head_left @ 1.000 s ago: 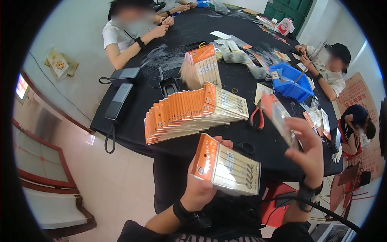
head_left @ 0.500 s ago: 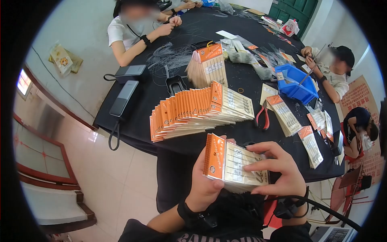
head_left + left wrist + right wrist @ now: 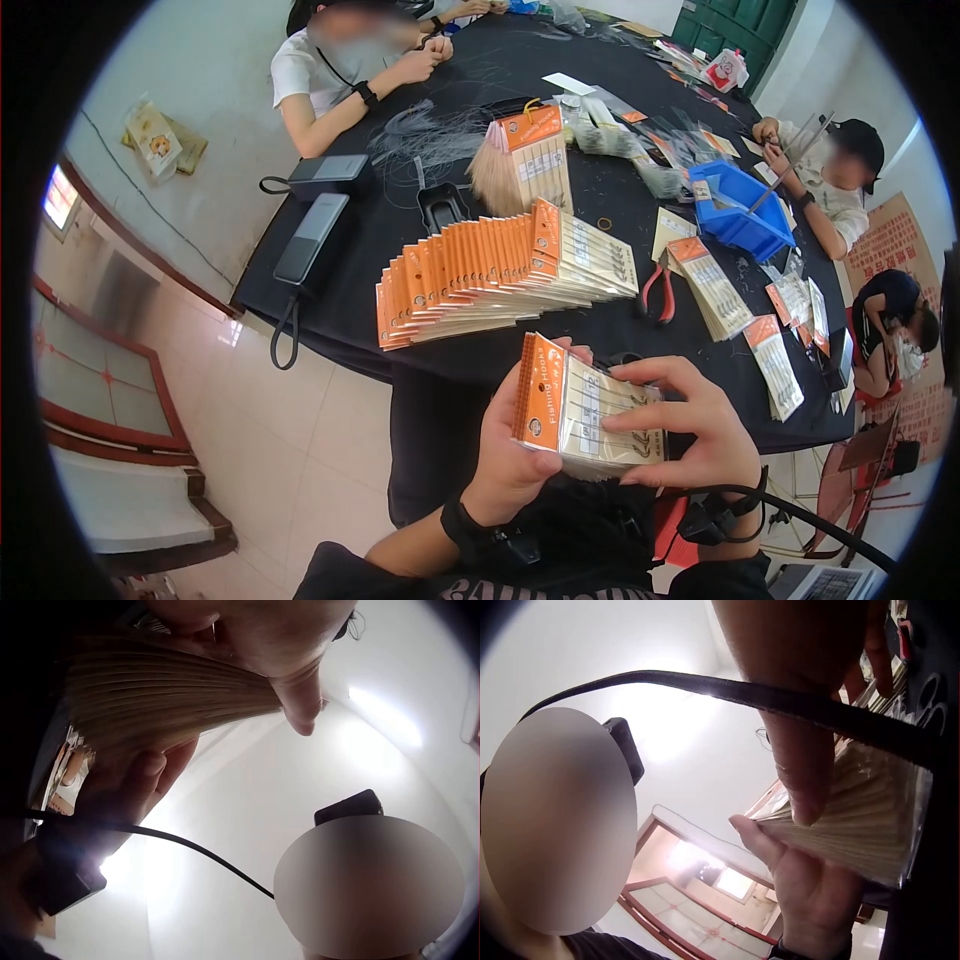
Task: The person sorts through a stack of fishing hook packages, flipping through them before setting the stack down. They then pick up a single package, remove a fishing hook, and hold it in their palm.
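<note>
the left hand [image 3: 500, 452] grips a hook-packet stack [image 3: 578, 402], the right hand [image 3: 706, 425] clasps its three-o'clock end, and red-handled pliers [image 3: 669, 299] lie toward one o'clock.

black-clothed table [image 3: 345, 310], fanned orange-topped packets [image 3: 470, 270], blue bin [image 3: 745, 236], red-handled pliers [image 3: 669, 300]

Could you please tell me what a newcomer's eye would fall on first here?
Probably the fanned row of orange-topped packets across the near part of the black table. Next comes the packet stack labelled Fishing Hooks, gripped by the left hand and right hand before the table. A bright blue bin stands out farther back, at right.
</note>
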A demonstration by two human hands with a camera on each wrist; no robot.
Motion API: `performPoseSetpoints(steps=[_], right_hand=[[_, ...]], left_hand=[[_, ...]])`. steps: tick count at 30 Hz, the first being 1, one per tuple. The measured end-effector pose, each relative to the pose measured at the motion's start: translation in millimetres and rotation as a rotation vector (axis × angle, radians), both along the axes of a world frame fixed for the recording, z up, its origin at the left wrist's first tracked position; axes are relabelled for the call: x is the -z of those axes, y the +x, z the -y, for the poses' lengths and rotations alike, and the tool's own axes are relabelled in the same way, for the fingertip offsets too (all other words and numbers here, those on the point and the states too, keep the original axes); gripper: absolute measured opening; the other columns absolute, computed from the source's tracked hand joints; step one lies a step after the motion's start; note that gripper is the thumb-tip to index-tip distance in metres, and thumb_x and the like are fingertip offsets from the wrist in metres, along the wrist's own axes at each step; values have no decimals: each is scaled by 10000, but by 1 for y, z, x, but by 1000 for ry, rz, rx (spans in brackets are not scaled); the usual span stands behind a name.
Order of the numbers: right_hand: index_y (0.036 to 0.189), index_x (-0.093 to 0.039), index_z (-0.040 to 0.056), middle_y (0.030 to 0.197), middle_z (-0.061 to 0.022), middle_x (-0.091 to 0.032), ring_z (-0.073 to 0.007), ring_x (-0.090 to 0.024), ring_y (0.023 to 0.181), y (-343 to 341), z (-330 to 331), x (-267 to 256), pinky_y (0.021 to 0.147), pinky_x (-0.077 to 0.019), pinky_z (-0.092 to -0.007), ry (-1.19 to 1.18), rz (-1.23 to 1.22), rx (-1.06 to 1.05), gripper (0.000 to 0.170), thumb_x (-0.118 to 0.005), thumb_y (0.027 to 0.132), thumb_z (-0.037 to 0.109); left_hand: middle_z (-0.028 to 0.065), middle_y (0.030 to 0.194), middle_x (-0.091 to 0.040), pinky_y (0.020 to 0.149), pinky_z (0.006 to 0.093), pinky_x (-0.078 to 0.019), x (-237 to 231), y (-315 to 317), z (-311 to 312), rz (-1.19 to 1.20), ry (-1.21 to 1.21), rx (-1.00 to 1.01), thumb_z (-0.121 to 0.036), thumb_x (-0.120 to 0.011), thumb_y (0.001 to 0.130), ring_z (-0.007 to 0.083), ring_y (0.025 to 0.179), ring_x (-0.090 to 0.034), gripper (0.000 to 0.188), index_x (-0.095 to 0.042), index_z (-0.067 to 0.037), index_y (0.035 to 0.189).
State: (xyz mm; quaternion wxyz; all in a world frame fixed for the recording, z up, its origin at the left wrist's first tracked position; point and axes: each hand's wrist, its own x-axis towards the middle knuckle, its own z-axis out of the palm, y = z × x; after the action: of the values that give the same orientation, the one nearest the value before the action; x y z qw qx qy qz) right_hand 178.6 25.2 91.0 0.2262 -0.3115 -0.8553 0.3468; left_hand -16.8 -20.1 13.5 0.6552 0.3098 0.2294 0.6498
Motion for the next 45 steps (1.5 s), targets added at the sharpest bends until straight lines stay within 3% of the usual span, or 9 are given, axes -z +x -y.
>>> performPoseSetpoints(steps=[22, 25, 28, 29, 32, 36, 38, 40, 45], right_hand=[[1108, -738, 189, 1284, -131, -553, -313, -526, 1174, -1, 0, -2, 995, -429, -403, 22, 14, -26, 527, -881, 603, 243], [1126, -729, 182, 1298, -141, -546, -323, -514, 1201, 0, -1, -3, 1007, -423, -407, 20, -1, -45, 547, -885, 608, 257], [1161, -703, 135, 1303, -160, -545, -327, -513, 1218, 0, 0, -6, 1012, -422, -411, -11, -61, -58, 612, -895, 602, 292], [1174, -693, 113, 1304, -168, -546, -327, -515, 1221, 0, 0, -6, 1013, -422, -413, -28, -87, -61, 642, -899, 598, 307], [1187, -660, 38, 1287, -190, -558, -324, -548, 1190, 7, -3, -2, 1000, -431, -410, -88, -251, -71, 705, -898, 601, 352], [1108, -667, 25, 1230, -182, -599, -316, -584, 1139, 15, -7, 3, 965, -441, -398, 77, -231, 188, 508, -810, 711, 307], [1067, -678, 54, 1210, -140, -614, -291, -583, 1126, 23, -13, 4, 972, -430, -390, 181, -149, 409, 362, -736, 728, 166], [1064, -678, 56, 1199, -134, -617, -287, -582, 1126, 36, -26, 2, 979, -422, -380, 422, 50, 585, 329, -709, 742, 119], [1111, -657, 36, 1174, -155, -625, -313, -584, 1119, 80, -69, 29, 973, -428, -396, 447, 195, 823, 404, -748, 742, 173]], left_hand=[[182, 1381, -422, 1114, 444, -340, -2, 0, 2, -12, -1, -29, -607, -847, 597, 284, 1317, -418, 1153, -304, -27, 1433], [170, 1402, -435, 1117, 397, -349, 4, -4, 1, 132, 19, 29, -421, -910, 600, 262, 1326, -434, 1129, -299, 17, 1442], [164, 1374, -449, 1115, 392, -348, 12, -8, -9, 178, 96, 125, -471, -895, 595, 260, 1318, -439, 1115, -322, -4, 1430], [141, 1286, -471, 1100, 461, -367, 9, -9, -8, 168, -12, 168, -594, -896, 498, 306, 1277, -449, 1156, -373, -53, 1375], [131, 1266, -482, 1105, 460, -364, 11, -15, -11, 189, -78, 310, -633, -890, 474, 310, 1271, -453, 1182, -379, -48, 1365], [127, 1239, -495, 1170, 475, -270, 40, -11, -11, 450, 36, 406, -676, -873, 451, 292, 1282, -459, 1189, -372, -55, 1334], [140, 1314, -484, 1151, 454, -311, 46, -9, -14, 623, 145, 485, -528, -901, 524, 310, 1323, -438, 1130, -355, -51, 1390], [147, 1352, -478, 1141, 446, -329, 48, -7, -16, 740, 230, 534, -457, -910, 570, 320, 1343, -429, 1099, -347, -47, 1419], [154, 1345, -482, 1136, 449, -332, 50, -4, -18, 828, 324, 606, -435, -868, 654, 324, 1341, -435, 992, -366, -40, 1413]])
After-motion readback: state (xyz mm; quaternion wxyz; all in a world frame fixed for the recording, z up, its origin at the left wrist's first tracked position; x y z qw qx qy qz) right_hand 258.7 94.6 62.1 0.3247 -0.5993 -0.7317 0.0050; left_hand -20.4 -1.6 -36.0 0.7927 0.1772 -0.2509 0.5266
